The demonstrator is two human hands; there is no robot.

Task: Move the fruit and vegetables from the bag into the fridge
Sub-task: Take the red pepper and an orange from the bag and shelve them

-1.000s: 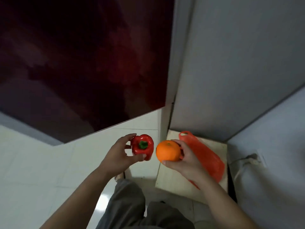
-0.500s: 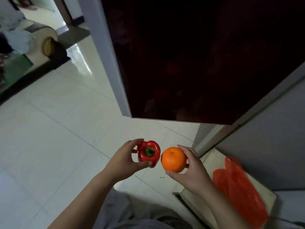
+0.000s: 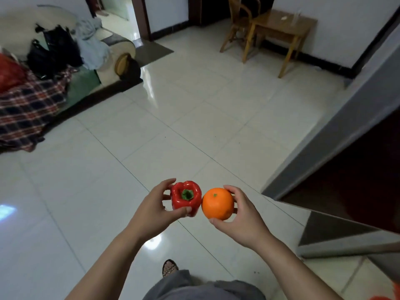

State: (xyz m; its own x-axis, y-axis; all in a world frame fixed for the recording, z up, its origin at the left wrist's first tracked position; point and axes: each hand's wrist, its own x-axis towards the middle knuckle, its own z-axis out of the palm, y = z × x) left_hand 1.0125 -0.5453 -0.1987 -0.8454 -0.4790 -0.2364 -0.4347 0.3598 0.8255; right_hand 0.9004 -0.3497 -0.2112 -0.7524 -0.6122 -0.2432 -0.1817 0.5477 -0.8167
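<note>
Gripping a red pepper (image 3: 185,198), the left hand (image 3: 151,211) curls its fingers round the far side and sets its thumb on the near lower edge, so the green stem faces up. The right hand (image 3: 244,219) holds an orange (image 3: 217,203) the same way, thumb beneath and fingers wrapped behind, where their tips are hidden by the fruit. Pepper and orange sit side by side at chest height above the white tiled floor (image 3: 108,191), seemingly touching. Both are outside the fridge (image 3: 357,169), whose dark red face and grey edge fill the right side and run out of frame; whether its door is open cannot be told. A scrap of orange-red at the bottom right corner may be the bag (image 3: 387,296), almost wholly cut off. Below the arms a grey trouser leg and the toe of one shoe (image 3: 170,267) show, the rest hidden. At far left a sofa (image 3: 104,68) carries a plaid blanket (image 3: 28,105) and a dark heap too blurred to name. A wooden table (image 3: 287,27) and chair (image 3: 238,24) stand by the back wall, the chair's top cut off.
</note>
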